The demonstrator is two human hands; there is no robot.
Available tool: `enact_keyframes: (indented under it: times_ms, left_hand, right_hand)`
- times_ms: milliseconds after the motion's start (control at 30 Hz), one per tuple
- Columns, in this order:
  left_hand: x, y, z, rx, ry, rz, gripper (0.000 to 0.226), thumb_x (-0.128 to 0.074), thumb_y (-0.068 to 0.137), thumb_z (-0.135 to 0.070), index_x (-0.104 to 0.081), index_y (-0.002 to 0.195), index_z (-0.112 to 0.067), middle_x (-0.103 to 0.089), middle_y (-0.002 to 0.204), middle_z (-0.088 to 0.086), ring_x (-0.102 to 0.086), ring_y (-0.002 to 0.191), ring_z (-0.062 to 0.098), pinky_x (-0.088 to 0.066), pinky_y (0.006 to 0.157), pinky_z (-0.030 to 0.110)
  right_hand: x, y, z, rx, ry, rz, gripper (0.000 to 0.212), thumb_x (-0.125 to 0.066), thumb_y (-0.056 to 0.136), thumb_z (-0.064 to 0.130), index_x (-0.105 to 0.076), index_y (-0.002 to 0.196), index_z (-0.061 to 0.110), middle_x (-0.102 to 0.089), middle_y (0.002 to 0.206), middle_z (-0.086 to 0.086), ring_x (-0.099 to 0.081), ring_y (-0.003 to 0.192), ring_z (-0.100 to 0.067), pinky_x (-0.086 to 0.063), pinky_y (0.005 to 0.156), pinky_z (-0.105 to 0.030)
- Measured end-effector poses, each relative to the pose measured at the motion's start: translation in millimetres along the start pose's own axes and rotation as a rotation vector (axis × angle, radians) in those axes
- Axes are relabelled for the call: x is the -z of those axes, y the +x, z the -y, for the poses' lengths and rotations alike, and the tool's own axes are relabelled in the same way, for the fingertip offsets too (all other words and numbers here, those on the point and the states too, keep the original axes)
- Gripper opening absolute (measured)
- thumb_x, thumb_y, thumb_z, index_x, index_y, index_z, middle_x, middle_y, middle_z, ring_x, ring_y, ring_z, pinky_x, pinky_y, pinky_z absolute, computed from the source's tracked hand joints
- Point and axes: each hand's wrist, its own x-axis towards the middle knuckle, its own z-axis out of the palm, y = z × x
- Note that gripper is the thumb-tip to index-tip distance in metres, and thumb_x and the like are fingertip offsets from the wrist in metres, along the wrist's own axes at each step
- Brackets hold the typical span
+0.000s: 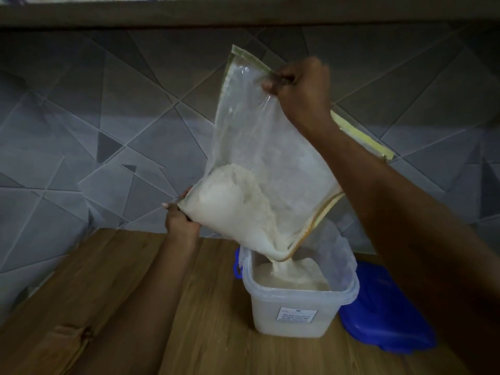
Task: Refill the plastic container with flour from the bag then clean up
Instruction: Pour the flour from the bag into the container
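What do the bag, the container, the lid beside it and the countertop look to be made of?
Bag: thin clear plastic film; it creases and shows the flour through it.
Container: translucent, frosted-looking rigid plastic; the flour level shows dimly through its wall.
Lid: opaque blue plastic, slight sheen.
Countertop: wood grain pattern, matte; solid wood or laminate cannot be told.

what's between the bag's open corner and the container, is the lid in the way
Nothing visible. The lid lies off to the container's right on the counter, and flour pours straight from the bag into its open top.
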Motion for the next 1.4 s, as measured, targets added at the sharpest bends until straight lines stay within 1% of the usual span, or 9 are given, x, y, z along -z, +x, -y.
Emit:
enact_keyframes:
  times_ms: [133, 267, 367, 467, 533, 700, 800, 867, 1400]
  left_hand:
    - [-6.2, 1.4, -3.2, -0.023, 0.081, 0.014, 0.074, -0.014, 0.105, -0.051, -0.076, 0.092, -0.012, -0.076, 0.093, 0.008, -0.061, 0.101, 0.029, -0.042, 0.104, 0.046]
    - [-10.2, 3.1, -8.1, -0.015, 0.103, 0.021, 0.082, -0.014, 0.101, -0.059, -0.081, 0.086, -0.015, -0.076, 0.096, 0.009, -0.058, 0.112, 0.034, -0.043, 0.104, 0.05]
    - [-18.1, 0.0, -13.0, 0.025, 0.091, 0.059, 0.074, -0.015, 0.1, -0.061, -0.064, 0.111, -0.007, -0.071, 0.109, 0.015, -0.059, 0.109, 0.034, -0.037, 0.106, 0.048]
    - [-20.6, 0.4, -11.2, 0.008, -0.012, -0.019, 0.069, -0.028, 0.101, -0.057, -0.044, 0.142, -0.005, -0.051, 0.143, 0.016, -0.044, 0.133, 0.037, -0.034, 0.109, 0.051]
    - [-26.4, -9.2, -10.1, 0.005, 0.011, -0.036, 0.069, -0.026, 0.101, -0.057, -0.049, 0.134, -0.001, -0.055, 0.134, 0.015, -0.045, 0.13, 0.033, -0.03, 0.114, 0.049]
    - [-17.8, -10.2, -13.3, 0.045, 0.029, -0.091, 0.071, -0.033, 0.1, -0.059, -0.037, 0.149, -0.007, -0.043, 0.15, 0.015, -0.043, 0.135, 0.036, -0.045, 0.095, 0.056]
    - [-24.8, -19.2, -7.4, 0.026, 0.104, -0.036, 0.067, -0.023, 0.102, -0.057, -0.055, 0.124, -0.002, -0.059, 0.125, 0.013, -0.054, 0.118, 0.035, -0.043, 0.097, 0.05]
    - [-28.1, -22.8, -6.0, 0.016, 0.127, -0.083, 0.066, -0.022, 0.103, -0.056, -0.05, 0.134, -0.004, -0.055, 0.133, 0.013, -0.05, 0.124, 0.035, -0.043, 0.1, 0.051]
    - [-33.7, -8.6, -16.0, -0.039, 0.284, -0.181, 0.072, -0.029, 0.098, -0.062, -0.038, 0.148, -0.011, -0.052, 0.144, 0.009, -0.051, 0.128, 0.034, -0.046, 0.096, 0.055]
  right_hand:
    - [6.5, 3.4, -6.5, -0.077, 0.032, -0.094, 0.025, -0.078, 0.077, 0.035, -0.067, 0.054, 0.029, -0.053, 0.051, 0.015, -0.053, 0.061, -0.006, -0.044, 0.057, -0.029]
    - [14.6, 4.0, -7.3, -0.052, 0.06, -0.106, 0.022, -0.08, 0.079, 0.038, -0.08, 0.078, 0.016, -0.064, 0.059, 0.009, -0.058, 0.058, -0.003, -0.051, 0.058, -0.032]
    - [21.2, 3.5, -6.3, -0.02, 0.071, -0.082, 0.021, -0.079, 0.08, 0.036, -0.08, 0.077, 0.015, -0.068, 0.062, 0.009, -0.063, 0.058, -0.005, -0.055, 0.06, -0.035]
    - [26.0, 2.3, -7.4, 0.005, 0.058, -0.07, 0.023, -0.079, 0.081, 0.037, -0.082, 0.085, 0.015, -0.075, 0.074, 0.002, -0.07, 0.067, -0.009, -0.058, 0.066, -0.036]
    - [28.5, 1.4, -10.0, -0.029, 0.062, -0.107, 0.022, -0.078, 0.08, 0.037, -0.082, 0.084, 0.015, -0.074, 0.072, 0.003, -0.068, 0.068, -0.008, -0.057, 0.066, -0.036]
    - [28.9, -4.8, -13.8, -0.004, 0.05, -0.077, 0.017, -0.078, 0.08, 0.033, -0.081, 0.079, 0.016, -0.061, 0.061, 0.012, -0.055, 0.06, 0.0, -0.045, 0.059, -0.027]
    - [30.9, -7.2, -14.5, 0.012, 0.065, -0.088, 0.012, -0.078, 0.081, 0.032, -0.075, 0.07, 0.026, -0.048, 0.049, 0.019, -0.046, 0.05, 0.005, -0.04, 0.055, -0.022]
    - [32.4, -6.8, -14.9, 0.033, 0.035, -0.059, 0.01, -0.078, 0.08, 0.033, -0.076, 0.073, 0.026, -0.044, 0.046, 0.021, -0.045, 0.048, 0.003, -0.035, 0.051, -0.018]
    - [48.6, -4.0, -42.2, -0.066, 0.15, -0.125, 0.021, -0.076, 0.078, 0.037, -0.081, 0.086, 0.018, -0.072, 0.071, 0.007, -0.067, 0.067, -0.01, -0.056, 0.064, -0.039]
